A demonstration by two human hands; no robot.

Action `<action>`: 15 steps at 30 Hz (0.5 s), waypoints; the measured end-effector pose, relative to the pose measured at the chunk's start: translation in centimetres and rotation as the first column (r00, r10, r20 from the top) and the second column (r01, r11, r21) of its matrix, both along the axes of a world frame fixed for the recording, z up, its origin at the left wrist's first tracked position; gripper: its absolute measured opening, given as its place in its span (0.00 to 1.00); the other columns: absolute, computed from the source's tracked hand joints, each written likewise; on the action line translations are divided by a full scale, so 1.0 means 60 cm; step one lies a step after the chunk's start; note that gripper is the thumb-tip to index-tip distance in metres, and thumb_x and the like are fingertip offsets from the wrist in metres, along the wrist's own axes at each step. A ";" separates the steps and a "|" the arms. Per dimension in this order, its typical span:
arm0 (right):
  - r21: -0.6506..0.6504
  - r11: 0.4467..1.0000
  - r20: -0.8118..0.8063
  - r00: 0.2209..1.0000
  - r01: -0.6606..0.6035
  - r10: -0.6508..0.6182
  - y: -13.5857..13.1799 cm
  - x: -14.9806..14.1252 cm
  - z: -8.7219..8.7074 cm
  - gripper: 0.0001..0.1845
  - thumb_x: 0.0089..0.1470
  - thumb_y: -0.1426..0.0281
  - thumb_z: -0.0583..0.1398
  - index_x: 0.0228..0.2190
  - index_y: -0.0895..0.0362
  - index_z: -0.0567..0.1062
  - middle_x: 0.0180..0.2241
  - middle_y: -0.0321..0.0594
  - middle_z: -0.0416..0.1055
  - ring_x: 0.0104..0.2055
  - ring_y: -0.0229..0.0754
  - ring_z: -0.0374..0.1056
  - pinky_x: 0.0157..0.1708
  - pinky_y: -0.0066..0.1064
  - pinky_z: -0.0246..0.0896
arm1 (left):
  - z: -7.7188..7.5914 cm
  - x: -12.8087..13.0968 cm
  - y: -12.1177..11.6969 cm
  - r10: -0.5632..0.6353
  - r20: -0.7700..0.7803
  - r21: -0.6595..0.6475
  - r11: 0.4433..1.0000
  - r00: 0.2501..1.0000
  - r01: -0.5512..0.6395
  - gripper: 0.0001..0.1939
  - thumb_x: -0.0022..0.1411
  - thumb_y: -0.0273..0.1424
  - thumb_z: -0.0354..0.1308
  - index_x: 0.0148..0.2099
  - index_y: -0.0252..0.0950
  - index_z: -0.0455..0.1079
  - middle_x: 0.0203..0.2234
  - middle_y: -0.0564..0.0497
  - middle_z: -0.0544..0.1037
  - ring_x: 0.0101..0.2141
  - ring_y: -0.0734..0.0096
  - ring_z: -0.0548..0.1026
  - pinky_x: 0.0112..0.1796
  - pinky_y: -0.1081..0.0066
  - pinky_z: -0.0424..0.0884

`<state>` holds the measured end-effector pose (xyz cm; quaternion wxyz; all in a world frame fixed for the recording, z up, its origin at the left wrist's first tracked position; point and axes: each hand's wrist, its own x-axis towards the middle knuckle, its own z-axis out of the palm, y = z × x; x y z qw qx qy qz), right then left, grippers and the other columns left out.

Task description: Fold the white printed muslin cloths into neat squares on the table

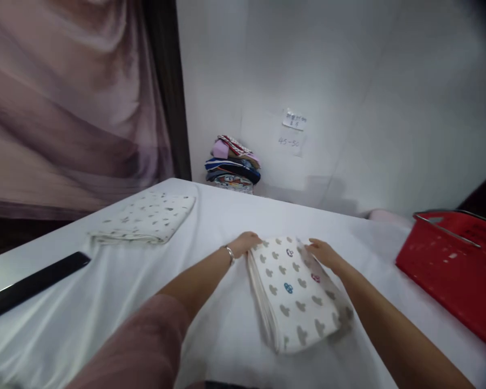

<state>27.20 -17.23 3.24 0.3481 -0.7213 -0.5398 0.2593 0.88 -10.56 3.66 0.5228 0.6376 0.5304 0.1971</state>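
Observation:
A thick, neatly folded white cloth [294, 302] with grey mouse-head shapes and a few blue, pink and dark marks lies in front of me on the white-covered table [210, 340]. At its far left corner, my left hand [246, 243] is closed, the fingertips partly hidden against the fabric. My right hand [323, 253] pinches the far right edge, where the cloth looks slightly raised and blurred. Several layers show along the near left side. Farther left lies another folded white cloth [157, 216] with small dark prints, apart from both hands.
A red basket [449, 270] with a metal handle stands at the right. On the left edge is a long black strip [36, 283]. Folded fabrics [233, 162] are stacked by the far wall, near a paper note [294, 120]. A pinkish curtain [65, 97] hangs at left.

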 end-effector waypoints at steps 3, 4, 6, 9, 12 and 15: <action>-0.013 0.992 0.228 0.965 -0.129 0.129 0.011 -0.021 -0.073 0.25 0.47 0.60 0.56 0.45 0.60 0.71 0.48 0.49 0.68 0.53 0.54 0.60 0.53 0.42 0.52 | -0.054 -0.010 -0.004 0.056 0.003 0.055 0.997 0.998 -0.056 0.29 0.49 0.36 0.59 0.53 0.28 0.63 0.47 0.40 0.70 0.45 0.59 0.69 0.42 0.69 0.66; -0.012 0.990 0.333 0.933 -0.139 0.135 0.010 -0.023 -0.091 0.27 0.49 0.60 0.54 0.48 0.62 0.69 0.53 0.51 0.63 0.57 0.54 0.55 0.55 0.42 0.49 | -0.064 -0.011 -0.005 0.069 0.003 0.080 0.994 0.998 -0.069 0.30 0.47 0.35 0.61 0.53 0.29 0.63 0.47 0.41 0.70 0.46 0.60 0.69 0.43 0.70 0.65; -0.026 0.989 0.491 0.860 -0.148 0.142 0.006 -0.018 -0.118 0.30 0.52 0.59 0.50 0.52 0.64 0.65 0.56 0.52 0.57 0.60 0.52 0.50 0.57 0.42 0.47 | -0.078 -0.012 -0.005 0.099 0.001 0.113 0.989 0.995 -0.098 0.31 0.45 0.33 0.62 0.53 0.30 0.64 0.46 0.43 0.71 0.45 0.61 0.69 0.44 0.70 0.65; -0.047 0.982 0.616 0.769 -0.183 0.172 0.007 -0.002 -0.139 0.30 0.53 0.58 0.47 0.52 0.62 0.65 0.56 0.52 0.58 0.60 0.51 0.51 0.55 0.43 0.50 | -0.091 -0.012 -0.003 0.153 0.009 0.122 0.981 0.988 -0.153 0.31 0.45 0.33 0.62 0.53 0.30 0.64 0.47 0.43 0.71 0.44 0.62 0.70 0.44 0.70 0.65; 0.048 0.928 0.714 0.662 -0.369 0.226 0.010 0.008 -0.158 0.28 0.53 0.58 0.46 0.51 0.57 0.67 0.58 0.47 0.55 0.62 0.54 0.44 0.54 0.50 0.50 | -0.103 -0.013 -0.003 0.185 0.030 0.123 0.975 0.982 -0.187 0.31 0.43 0.35 0.63 0.51 0.31 0.66 0.45 0.44 0.72 0.44 0.63 0.70 0.44 0.71 0.66; 0.119 0.874 0.738 0.631 -0.471 0.240 0.011 0.007 -0.192 0.28 0.51 0.57 0.47 0.52 0.49 0.65 0.58 0.40 0.57 0.61 0.54 0.47 0.53 0.54 0.49 | -0.116 -0.012 -0.002 0.206 0.049 0.118 0.970 0.977 -0.211 0.31 0.41 0.36 0.64 0.50 0.34 0.68 0.44 0.47 0.73 0.42 0.63 0.71 0.43 0.70 0.67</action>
